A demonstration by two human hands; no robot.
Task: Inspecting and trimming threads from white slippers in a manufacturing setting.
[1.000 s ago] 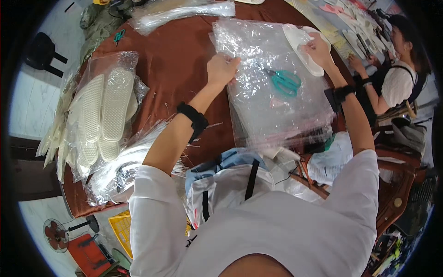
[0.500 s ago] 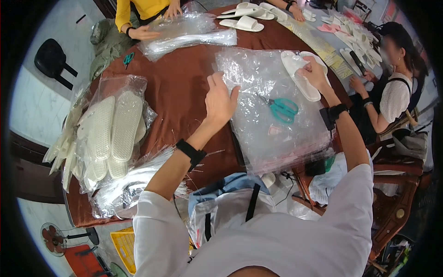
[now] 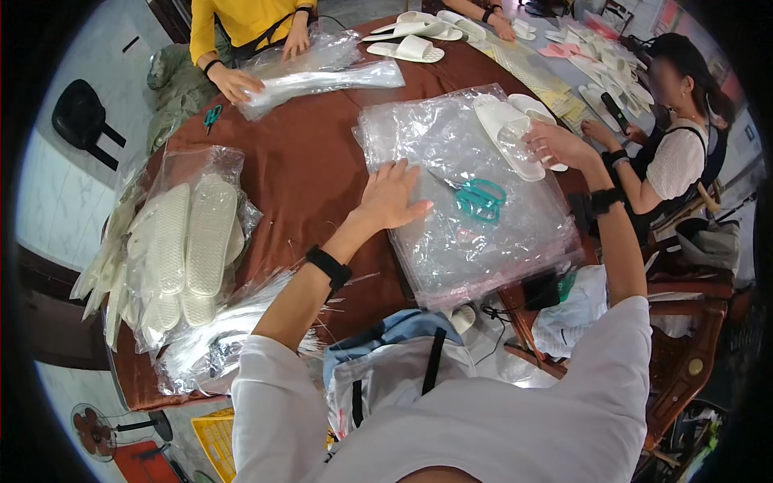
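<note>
A stack of clear plastic bags (image 3: 499,253) lies on the table in front of me. My left hand (image 3: 390,197) rests at its left edge, fingers spread. Teal-handled scissors (image 3: 481,201) lie on the stack, their blades toward my left hand. At the far right corner of the bags sits a pair of white slippers, a nearer slipper (image 3: 503,129) and another slipper (image 3: 531,106) partly behind it. Beside the nearer slipper's strap is my right hand (image 3: 560,146), fingers loosely apart with no grip visible.
At the left are white slippers in clear bags (image 3: 187,241) and a bundle of thin white ties (image 3: 213,354). Across the brown-covered table (image 3: 298,161), a person in yellow (image 3: 250,20) handles plastic bags (image 3: 330,80). Loose slippers (image 3: 411,48) stand nearby. Another person (image 3: 676,161) sits at right.
My right hand has let go of the slipper strap and shifted slightly right, its fingers opening. My left hand has flattened down at the bags' edge. The whole view has shifted a little.
</note>
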